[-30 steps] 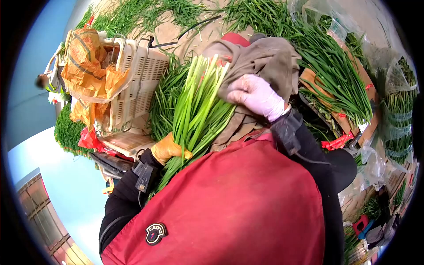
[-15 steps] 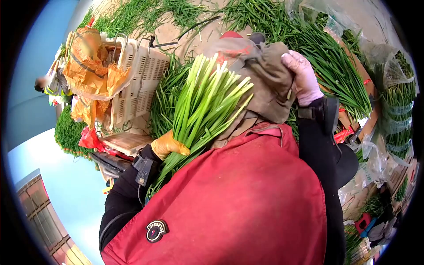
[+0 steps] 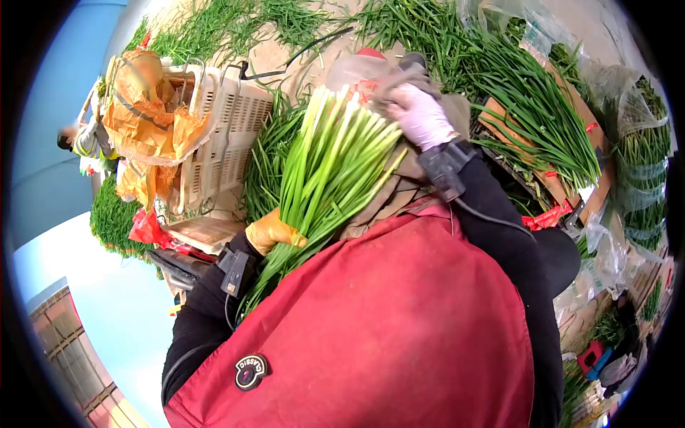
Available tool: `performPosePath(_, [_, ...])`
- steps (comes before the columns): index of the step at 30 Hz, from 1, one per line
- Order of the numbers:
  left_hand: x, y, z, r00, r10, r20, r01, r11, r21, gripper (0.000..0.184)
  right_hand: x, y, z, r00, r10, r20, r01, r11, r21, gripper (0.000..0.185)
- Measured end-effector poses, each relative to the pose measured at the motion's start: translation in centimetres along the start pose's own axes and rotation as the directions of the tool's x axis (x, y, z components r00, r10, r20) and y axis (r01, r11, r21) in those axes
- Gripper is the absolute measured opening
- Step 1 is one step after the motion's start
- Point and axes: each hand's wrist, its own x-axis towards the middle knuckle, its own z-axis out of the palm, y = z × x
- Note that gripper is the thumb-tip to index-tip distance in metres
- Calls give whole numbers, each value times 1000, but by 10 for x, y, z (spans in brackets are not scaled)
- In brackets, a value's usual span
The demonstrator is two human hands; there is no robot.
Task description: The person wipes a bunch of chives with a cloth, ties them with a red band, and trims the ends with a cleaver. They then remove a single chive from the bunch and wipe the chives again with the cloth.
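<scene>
A bunch of long green stalks with pale ends leans across my lap, its pale ends pointing away from me. My left hand, in a yellow-orange glove, is wrapped round the lower part of the bunch. Beyond the right side of the bunch, my right hand, in a pale pink glove, has its fingers closed on the grey-brown cloth. The cloth is bunched up and slightly blurred near the fingertips. My red apron fills the lower middle of the view.
White plastic crates with an orange sack stand at the left. More green stalks lie on a board at the right, beside plastic-wrapped bundles. Loose stalks cover the ground ahead. Another person is at the far left.
My right hand first moved right with the cloth, then came back left and farther from me, dragging the cloth. The stalks' pale ends have spread to the right. My left hand has barely moved.
</scene>
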Motion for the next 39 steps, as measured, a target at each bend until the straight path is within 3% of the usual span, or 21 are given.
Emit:
performPosePath(1, [1,-8,-4,998,61,1,-61,993,97,80,-3,1,-18,975,177,132,-154,974,-165,19])
performPosePath(3, [2,-17,-5,998,43,-52,-35,990,136,85,-22,24,-22,870,463,169,-493,823,284,17])
performPosePath(5, [1,-9,5,999,29,-18,-29,1000,4,86,-34,25,-39,875,469,122,-441,668,599,21])
performPosePath(7, [-2,1,13,1000,22,-15,-23,997,-76,87,-38,-3,-60,855,496,154,-342,313,886,18])
performPosePath(9, [-1,8,18,1000,14,-24,-17,995,-102,87,-39,-63,-89,912,363,190,-321,345,882,15])
performPosePath(11, [3,11,18,1000,23,-9,-24,996,-82,86,-33,-113,-101,916,243,318,-388,735,555,13])
performPosePath(13, [3,13,18,1000,-7,13,8,996,-84,86,-23,-117,-62,945,-204,255,160,970,182,22])
performPosePath(15, [3,13,22,1000,-10,-17,7,993,-120,85,-19,-85,-23,931,-115,347,88,992,93,24])
performPosePath(18, [4,12,10,998,-59,-30,56,993,-100,85,-16,-62,-4,982,-19,190,-25,973,227,17])
performPosePath(19, [0,6,7,994,-109,-22,107,991,-80,85,-12,-65,-13,967,43,252,-92,978,187,23])
performPosePath(21, [2,4,7,999,-38,-14,37,997,-73,86,-11,-38,-13,994,70,82,-69,997,-14,25])
performPosePath(22, [3,1,8,1000,-9,-1,9,997,-81,87,-7,-18,-23,951,235,200,-222,971,-85,26])
performPosePath(23, [2,-1,7,1000,18,10,-17,996,-89,88,-11,-6,-27,920,340,198,-352,935,32,27])
performPosePath(25, [3,-8,5,1000,21,24,-17,991,-133,92,-26,-4,-40,872,480,94,-397,584,707,23])
performPosePath(27, [6,-15,-2,996,-26,84,43,978,-203,94,-27,-23,-70,850,521,81,-307,364,879,24])
performPosePath(29, [6,-15,0,991,-23,130,48,980,-195,94,-24,-51,-97,916,400,18,-182,375,909,21])
performPosePath(32, [13,-21,-5,986,-7,165,27,993,-115,94,-21,-106,-105,971,204,126,-238,758,607,20])
performPosePath(33, [14,-19,-5,985,-1,170,20,994,-105,94,-19,-124,-94,965,73,253,-184,874,450,22])
performPosePath(34, [17,-17,-4,984,4,177,13,995,-97,95,-17,-131,-81,950,-98,298,42,981,191,26])
performPosePath(37, [15,-13,0,985,-27,168,43,995,-93,96,-10,-72,-21,944,-187,271,173,982,75,28])
performPosePath(39, [16,-12,1,989,6,149,7,996,-89,96,-4,-50,-17,989,-97,111,104,993,-59,28])
